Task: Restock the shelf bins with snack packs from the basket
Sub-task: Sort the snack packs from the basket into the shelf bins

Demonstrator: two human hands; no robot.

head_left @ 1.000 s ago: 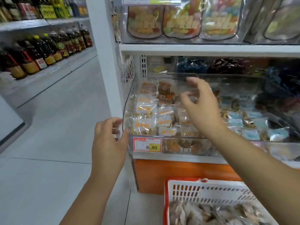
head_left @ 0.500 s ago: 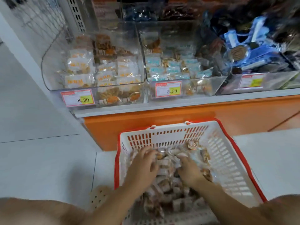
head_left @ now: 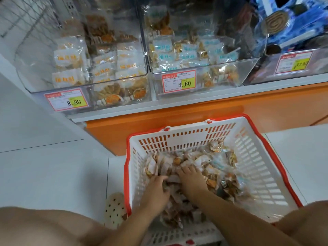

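Observation:
A white basket with a red rim (head_left: pixel 252 144) stands on the floor in front of the shelf, holding a heap of small snack packs (head_left: pixel 220 166). Both my hands are dug into that heap near the basket's near-left side. My left hand (head_left: pixel 156 190) curls its fingers round some packs. Just beside it, my right hand (head_left: pixel 191 180) has its fingertips sunk into the pile and gathers packs. Above, the left clear shelf bin (head_left: pixel 35 73) holds orange-labelled packs, and the middle bin (head_left: pixel 246 68) holds blue-labelled ones.
A third bin (head_left: pixel 262 75) at the right holds blue packets. Price tags (head_left: pixel 179 82) hang on the bin fronts, above an orange shelf base (head_left: pixel 195 110). My knees frame the bottom corners, and a beige perforated shoe (head_left: pixel 113 210) sits left of the basket on white floor tiles.
A second ago my hands were up at the left bin. The view then dropped to the basket, and both hands went down into the snack packs, where they now dig closer together.

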